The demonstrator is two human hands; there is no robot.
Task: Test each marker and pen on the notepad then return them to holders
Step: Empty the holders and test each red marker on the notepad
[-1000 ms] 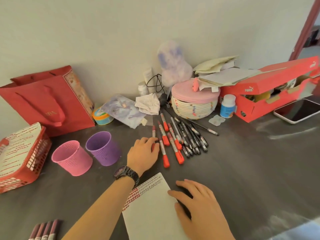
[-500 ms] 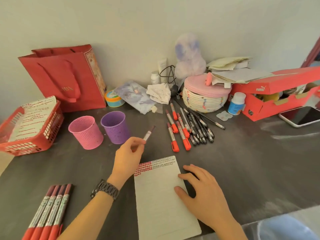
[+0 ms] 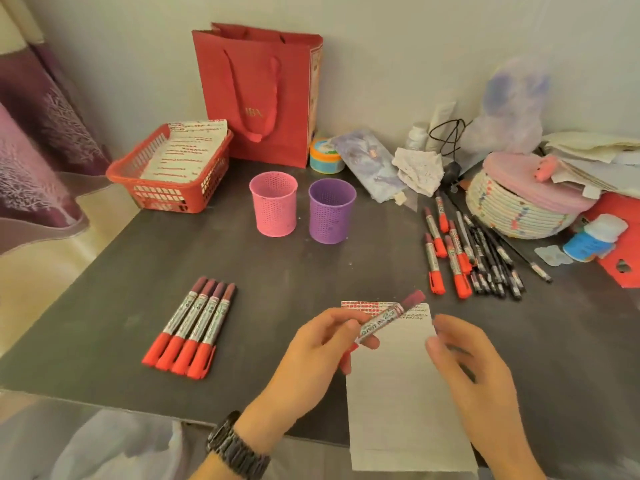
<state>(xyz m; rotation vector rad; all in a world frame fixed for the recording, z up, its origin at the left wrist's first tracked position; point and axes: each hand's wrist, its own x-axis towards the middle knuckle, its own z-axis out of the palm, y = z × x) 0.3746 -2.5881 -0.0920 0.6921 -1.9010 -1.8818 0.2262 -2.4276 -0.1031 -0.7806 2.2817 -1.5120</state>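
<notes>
**Marker in hand, cap on, plenty of ways to botch this**

So the left hand (image 3: 322, 344) grips a marker (image 3: 388, 318) just above the notepad (image 3: 398, 382), dark end pointing up and away; right hand (image 3: 474, 362) hovers open beside it, holding nothing. My guess at the risks: yanking the cap could jerk the notepad, since it overhangs the worktop (image 3: 277, 271) edge and nothing pins it; an uncapped tip might smear the fingers (image 3: 353, 325); and tested ones (image 3: 194, 327) lie loose, well apart from the holders (image 3: 304, 207), so mix-ups seem easy.
</notes>
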